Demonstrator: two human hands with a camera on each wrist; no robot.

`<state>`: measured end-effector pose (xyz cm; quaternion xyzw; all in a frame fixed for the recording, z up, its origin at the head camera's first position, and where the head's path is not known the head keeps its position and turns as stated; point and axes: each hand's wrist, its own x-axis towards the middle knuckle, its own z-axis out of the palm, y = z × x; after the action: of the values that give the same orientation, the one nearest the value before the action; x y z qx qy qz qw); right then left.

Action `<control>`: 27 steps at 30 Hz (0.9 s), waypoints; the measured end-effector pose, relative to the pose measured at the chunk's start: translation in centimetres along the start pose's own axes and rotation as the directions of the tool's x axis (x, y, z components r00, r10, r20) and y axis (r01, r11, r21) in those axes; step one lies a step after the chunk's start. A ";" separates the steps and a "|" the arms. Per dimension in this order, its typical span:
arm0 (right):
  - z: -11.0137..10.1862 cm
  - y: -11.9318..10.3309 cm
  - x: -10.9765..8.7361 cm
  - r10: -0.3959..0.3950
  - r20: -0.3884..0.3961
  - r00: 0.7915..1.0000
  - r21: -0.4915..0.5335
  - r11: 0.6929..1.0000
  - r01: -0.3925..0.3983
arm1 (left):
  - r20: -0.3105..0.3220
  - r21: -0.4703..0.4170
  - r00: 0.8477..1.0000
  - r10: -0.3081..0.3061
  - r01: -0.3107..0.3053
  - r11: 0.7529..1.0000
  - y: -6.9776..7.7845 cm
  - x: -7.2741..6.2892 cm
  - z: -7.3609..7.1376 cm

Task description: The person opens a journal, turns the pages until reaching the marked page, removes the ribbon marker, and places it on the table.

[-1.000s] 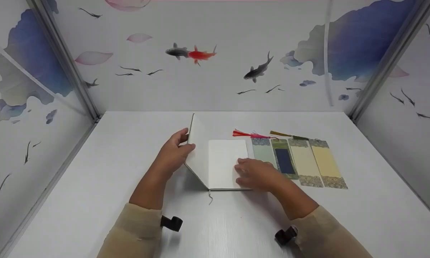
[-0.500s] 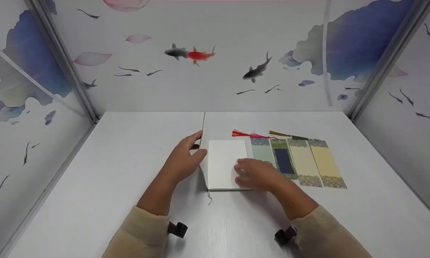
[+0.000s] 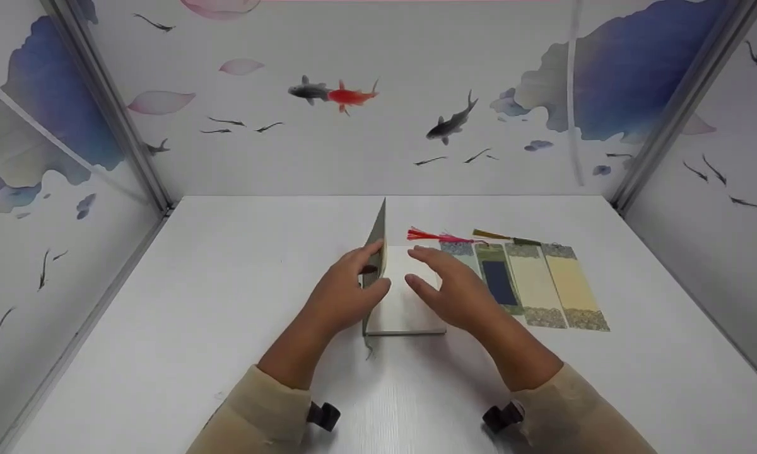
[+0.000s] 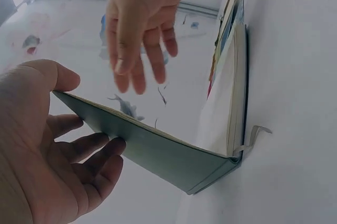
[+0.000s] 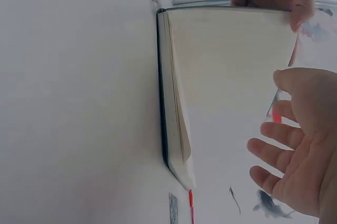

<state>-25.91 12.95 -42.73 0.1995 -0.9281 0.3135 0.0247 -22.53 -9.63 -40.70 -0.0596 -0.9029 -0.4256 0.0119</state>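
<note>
A green hardcover notebook (image 3: 410,318) lies on the white table with its front cover (image 4: 152,153) standing up from the pages. The cover's edge is pinched between the thumb and fingers of my left hand (image 3: 347,293). My right hand (image 3: 463,293) hovers over the right part of the pages, its fingers spread and apart from the paper. In the right wrist view, the inside of the raised cover (image 5: 231,66) faces that hand. A thin grey ribbon (image 4: 255,132) sticks out at the spine's near end. Part of the page is hidden behind both hands.
To the right of the notebook several bookmarks lie in a row, including a dark blue panelled one (image 3: 499,284), a cream one (image 3: 536,287) and a yellow one (image 3: 574,287). A red tassel (image 3: 438,236) and an olive tassel (image 3: 504,237) extend at their tops. Printed walls (image 3: 378,157) enclose the table.
My left hand has swung the cover rightward from a leftward lean to about upright. My right hand has lifted off the page's right edge, and its fingers have spread.
</note>
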 end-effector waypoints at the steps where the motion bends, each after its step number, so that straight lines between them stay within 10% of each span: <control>1: -0.1 -0.3 -0.1 -0.018 -0.017 1.000 0.016 1.000 0.018 | 0.003 0.011 1.000 0.002 -0.002 1.000 0.0 0.0 0.1; 12: 0.0 -1.6 -0.9 -0.308 0.034 0.951 0.068 0.950 0.305 | 0.040 0.077 0.998 0.052 -0.055 0.996 -0.4 0.0 1.2; 27: -0.4 -0.9 -0.7 -0.153 -0.052 0.987 0.045 0.987 0.155 | 0.093 0.082 0.994 0.053 -0.061 0.995 -1.8 0.5 1.2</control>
<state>-24.94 12.79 -41.99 0.2634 -0.9011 0.3379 0.0665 -23.23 -9.78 -42.78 -0.1039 -0.9176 -0.3835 -0.0143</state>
